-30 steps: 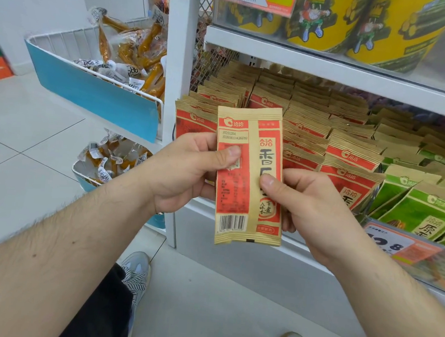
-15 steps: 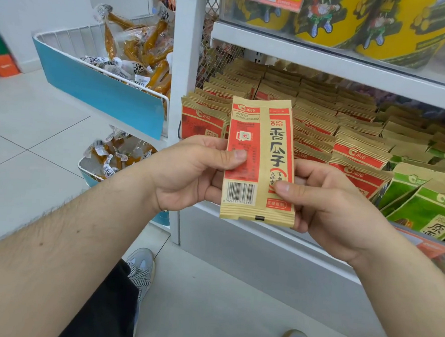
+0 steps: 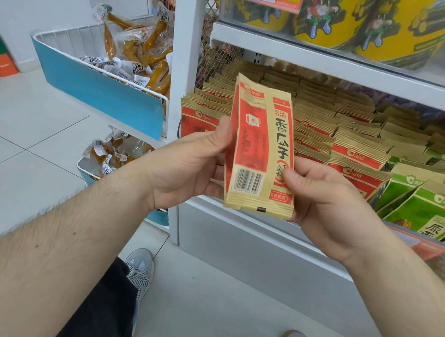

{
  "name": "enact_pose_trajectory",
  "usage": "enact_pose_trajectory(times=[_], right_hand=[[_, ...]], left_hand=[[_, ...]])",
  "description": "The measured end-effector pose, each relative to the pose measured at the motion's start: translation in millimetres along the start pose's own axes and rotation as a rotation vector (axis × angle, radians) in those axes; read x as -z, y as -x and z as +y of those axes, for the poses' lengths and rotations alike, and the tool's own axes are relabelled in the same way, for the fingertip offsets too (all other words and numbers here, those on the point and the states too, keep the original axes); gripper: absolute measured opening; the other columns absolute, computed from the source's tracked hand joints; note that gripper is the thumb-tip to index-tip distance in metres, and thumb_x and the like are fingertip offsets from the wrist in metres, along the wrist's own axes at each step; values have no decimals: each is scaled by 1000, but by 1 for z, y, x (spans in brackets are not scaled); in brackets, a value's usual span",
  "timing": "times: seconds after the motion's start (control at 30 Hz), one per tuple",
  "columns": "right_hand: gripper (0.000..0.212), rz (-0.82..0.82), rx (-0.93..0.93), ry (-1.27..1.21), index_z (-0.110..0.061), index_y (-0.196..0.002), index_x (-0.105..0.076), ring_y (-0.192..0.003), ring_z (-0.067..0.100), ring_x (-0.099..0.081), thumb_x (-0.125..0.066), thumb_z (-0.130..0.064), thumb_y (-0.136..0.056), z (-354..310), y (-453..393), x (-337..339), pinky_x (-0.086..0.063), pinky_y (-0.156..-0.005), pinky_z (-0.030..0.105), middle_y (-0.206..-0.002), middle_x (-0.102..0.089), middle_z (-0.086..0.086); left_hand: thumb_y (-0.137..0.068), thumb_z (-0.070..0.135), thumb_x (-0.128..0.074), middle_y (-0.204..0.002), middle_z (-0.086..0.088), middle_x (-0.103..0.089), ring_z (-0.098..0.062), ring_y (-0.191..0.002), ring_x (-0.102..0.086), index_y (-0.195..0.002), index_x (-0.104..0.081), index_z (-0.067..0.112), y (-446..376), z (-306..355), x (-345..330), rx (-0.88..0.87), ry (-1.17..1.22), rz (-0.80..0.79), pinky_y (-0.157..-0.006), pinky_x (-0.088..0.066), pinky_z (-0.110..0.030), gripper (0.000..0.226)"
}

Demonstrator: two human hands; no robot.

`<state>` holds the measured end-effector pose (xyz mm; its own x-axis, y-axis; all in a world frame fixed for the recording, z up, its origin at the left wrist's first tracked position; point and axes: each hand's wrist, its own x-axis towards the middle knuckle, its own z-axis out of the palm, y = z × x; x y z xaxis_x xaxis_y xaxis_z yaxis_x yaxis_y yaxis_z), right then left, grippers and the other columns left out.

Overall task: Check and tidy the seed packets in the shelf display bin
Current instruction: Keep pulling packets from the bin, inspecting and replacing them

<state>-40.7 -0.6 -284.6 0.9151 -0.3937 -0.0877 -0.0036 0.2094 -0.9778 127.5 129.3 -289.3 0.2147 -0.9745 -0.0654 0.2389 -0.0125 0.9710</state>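
Shelf bin (image 3: pixel 239 221) behind; two hands, left (image 3: pixel 190 171), right (image 3: pixel 328 208), fingers gripping one seed packet (image 3: pixel 261 150).

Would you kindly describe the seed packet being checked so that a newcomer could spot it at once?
Find the white shelf holding rows of kraft-paper packets. In front of it, the left hand and right hand hold one red-and-tan seed packet. Unlike its shelved neighbours, it stands alone, upright, with its barcode showing.
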Motion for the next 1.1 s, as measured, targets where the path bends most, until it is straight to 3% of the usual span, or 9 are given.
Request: enact_pose_trajectory(times=[0.13,0.2,0.27,0.33,0.5,0.6,0.7,0.77,1.1], right_hand=[[30,-152,-86,-418,-5,-102,-73,-75,20,-70,-62,-18,-78,6,0,-14,-55,-66,30,-89,-73,8],[38,-273,-152,-538,-5,-111,-63,-67,17,-60,-69,-19,-76,14,-1,-20,-49,-66,29,-77,-67,3],[36,-325,-212,-597,-6,-105,-63,-65,17,-54,-71,-18,-72,20,-2,-24,-45,-68,30,-71,-61,4],[28,-311,-247,-596,-8,-92,-66,-65,19,-56,-74,-19,-67,24,-2,-27,-48,-69,32,-73,-63,8],[27,95,-185,-17,-11,-97,-76,-87,29,-66,-65,-28,-78,20,-4,-18,-51,-85,44,-101,-73,18],[35,262,-91,62,-12,-96,-76,-89,31,-68,-53,-38,-93,14,-6,-8,-51,-90,49,-98,-74,11],[38,266,46,162,-15,-79,-74,-60,14,-56,-58,-47,-89,4,-2,-8,-44,-59,26,-69,-68,3],[23,232,120,178,-8,-82,-70,-51,6,-57,-62,-30,-84,4,0,-9,-43,-50,15,-63,-68,-2],[31,198,168,162,-6,-95,-68,-65,13,-69,-79,-17,-68,6,-3,1,-52,-57,22,-79,-74,5]], left_hand=[[-48,83,-65,-133,-28,-54,-47,-128,-47,-131,-56,7,-3,-1,-3,-15,50,-73,-111,-32,-61,113],[-54,82,-63,-110,-38,-52,-46,-109,-51,-136,-39,-10,-5,-2,-4,-17,92,-178,-107,-35,-59,126],[-66,64,-73,-83,-18,-51,-25,-85,-56,-132,-39,-15,-4,-4,-6,-72,107,-204,-83,-48,-36,108],[-72,36,-81,-92,-6,-67,-17,-80,-66,-124,-49,-6,-3,-7,-7,-111,153,-180,-74,-52,-27,73],[-72,11,-80,-107,-10,-73,-25,-97,-70,-114,-62,9,-5,-4,-8,-115,89,56,-83,-56,-39,45],[-73,12,-78,-106,-9,-74,-25,-94,-72,-113,-64,12,-5,-1,-9,-50,38,190,-81,-58,-41,42],[-66,15,-73,-102,-7,-75,-24,-90,-73,-110,-64,14,-4,0,-12,-35,-34,225,-75,-60,-38,45],[-66,15,-73,-103,-7,-75,-25,-90,-73,-112,-64,13,-4,-1,-14,-35,-40,222,-75,-61,-38,47],[-72,8,-78,-100,-1,-76,-18,-93,-73,-107,-67,19,-2,3,-9,-101,-327,196,-76,-59,-34,38]])
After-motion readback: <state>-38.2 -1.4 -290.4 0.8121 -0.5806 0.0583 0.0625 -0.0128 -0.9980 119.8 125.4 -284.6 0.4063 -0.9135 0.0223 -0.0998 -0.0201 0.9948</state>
